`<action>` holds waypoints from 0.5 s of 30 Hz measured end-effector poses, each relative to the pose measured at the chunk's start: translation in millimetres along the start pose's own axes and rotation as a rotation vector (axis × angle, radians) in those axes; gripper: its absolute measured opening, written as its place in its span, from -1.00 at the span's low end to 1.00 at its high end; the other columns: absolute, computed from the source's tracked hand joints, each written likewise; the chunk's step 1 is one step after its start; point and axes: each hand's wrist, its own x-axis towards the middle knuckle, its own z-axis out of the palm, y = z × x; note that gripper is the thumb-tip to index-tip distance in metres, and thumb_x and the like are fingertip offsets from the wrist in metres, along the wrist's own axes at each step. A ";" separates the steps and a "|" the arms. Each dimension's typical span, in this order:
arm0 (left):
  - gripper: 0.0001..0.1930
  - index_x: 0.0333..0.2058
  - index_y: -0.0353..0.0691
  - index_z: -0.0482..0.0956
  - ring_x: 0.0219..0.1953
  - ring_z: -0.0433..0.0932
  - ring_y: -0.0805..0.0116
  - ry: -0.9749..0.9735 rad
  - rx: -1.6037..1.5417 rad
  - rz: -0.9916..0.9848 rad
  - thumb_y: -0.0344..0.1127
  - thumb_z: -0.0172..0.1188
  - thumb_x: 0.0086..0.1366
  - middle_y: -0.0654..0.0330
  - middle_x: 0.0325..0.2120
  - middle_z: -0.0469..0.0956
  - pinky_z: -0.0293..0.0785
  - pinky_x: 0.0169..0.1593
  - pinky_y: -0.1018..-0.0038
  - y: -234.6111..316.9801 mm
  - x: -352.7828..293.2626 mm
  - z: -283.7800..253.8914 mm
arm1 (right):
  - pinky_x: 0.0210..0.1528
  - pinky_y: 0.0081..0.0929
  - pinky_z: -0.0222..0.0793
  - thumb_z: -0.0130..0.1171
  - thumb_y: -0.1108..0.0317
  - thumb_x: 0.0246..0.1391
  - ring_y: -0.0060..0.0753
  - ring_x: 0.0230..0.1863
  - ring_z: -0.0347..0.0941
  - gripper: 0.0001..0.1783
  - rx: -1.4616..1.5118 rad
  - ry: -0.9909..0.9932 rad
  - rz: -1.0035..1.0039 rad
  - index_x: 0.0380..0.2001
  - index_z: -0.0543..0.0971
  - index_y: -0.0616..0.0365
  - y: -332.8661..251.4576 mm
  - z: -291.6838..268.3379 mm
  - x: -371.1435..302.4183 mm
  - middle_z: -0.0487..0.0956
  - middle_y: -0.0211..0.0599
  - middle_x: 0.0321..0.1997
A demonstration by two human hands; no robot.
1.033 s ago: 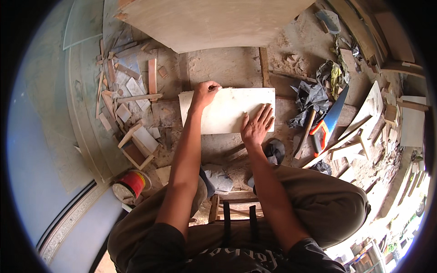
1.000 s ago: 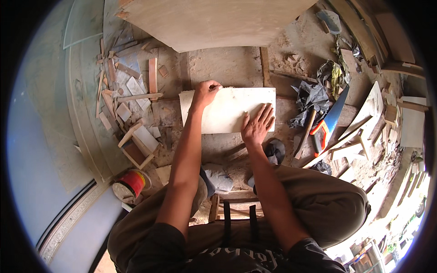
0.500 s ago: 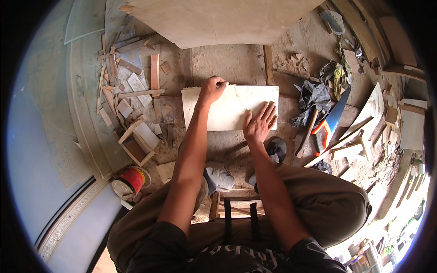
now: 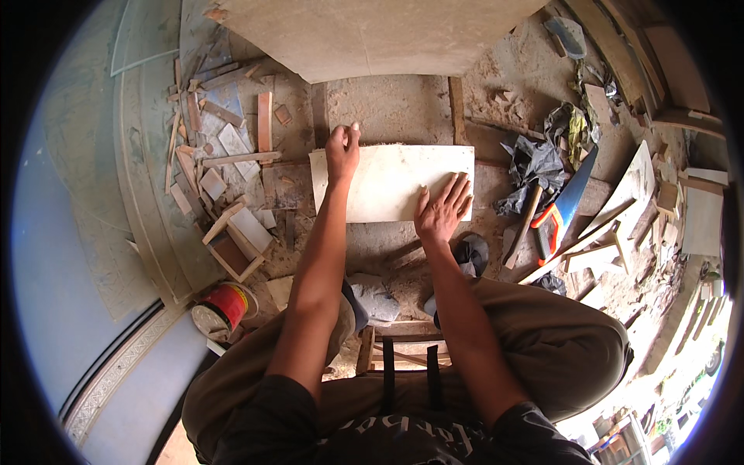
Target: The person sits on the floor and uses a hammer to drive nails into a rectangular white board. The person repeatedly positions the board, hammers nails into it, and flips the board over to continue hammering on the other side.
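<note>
i've got l hand (image 4: 342, 152) pinched on the pale board (image 4: 395, 182) far edge, r hand (image 4: 442, 209) flat, pressing near edge. i'd keep r weight steady so board won't skid on sawdust.

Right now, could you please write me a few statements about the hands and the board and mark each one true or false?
1. The right hand lies flat on the board. True.
2. The left hand holds the saw. False: it is at the board's far edge; the saw lies to the right.
3. A red can stands left of the person's knee. True.
4. The board stands upright. False: it lies flat.
</note>
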 end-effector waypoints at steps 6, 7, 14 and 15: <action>-0.79 -0.32 -0.29 0.59 -0.33 0.60 0.14 -0.218 0.164 0.324 -0.25 0.23 0.21 0.06 -0.43 0.62 0.47 -0.22 0.31 7.1 -9.6 5.8 | 0.45 -0.02 -0.45 -0.18 -0.02 0.22 0.00 0.50 -0.31 -0.16 -0.007 -0.005 0.013 0.36 -0.10 0.33 -2.7 -1.6 0.7 -0.15 0.10 0.47; -0.80 -0.32 -0.29 0.60 -0.32 0.61 0.11 -0.254 0.152 0.259 -0.27 0.24 0.19 0.05 -0.41 0.63 0.48 -0.22 0.30 11.1 -8.2 8.1 | 0.45 -0.02 -0.45 -0.18 -0.02 0.22 0.00 0.50 -0.31 -0.16 -0.006 -0.001 0.014 0.36 -0.10 0.33 -2.0 -0.9 0.7 -0.15 0.10 0.47; -0.82 -0.31 -0.26 0.61 -0.33 0.63 0.18 -0.243 0.119 0.144 -0.27 0.22 0.20 0.09 -0.40 0.65 0.50 -0.25 0.33 17.4 -10.6 11.4 | 0.45 -0.02 -0.46 -0.18 -0.01 0.22 0.01 0.50 -0.31 -0.17 0.008 0.006 0.004 0.36 -0.09 0.34 0.3 1.4 -0.5 -0.15 0.10 0.47; -0.87 -0.33 -0.22 0.61 -0.33 0.62 0.18 -0.239 0.138 0.131 -0.31 0.23 0.19 0.12 -0.40 0.64 0.45 -0.16 0.29 15.4 -11.4 12.6 | 0.45 -0.02 -0.46 -0.18 -0.01 0.22 0.01 0.50 -0.31 -0.17 0.010 0.009 -0.002 0.36 -0.09 0.34 -0.2 0.8 -0.3 -0.15 0.10 0.47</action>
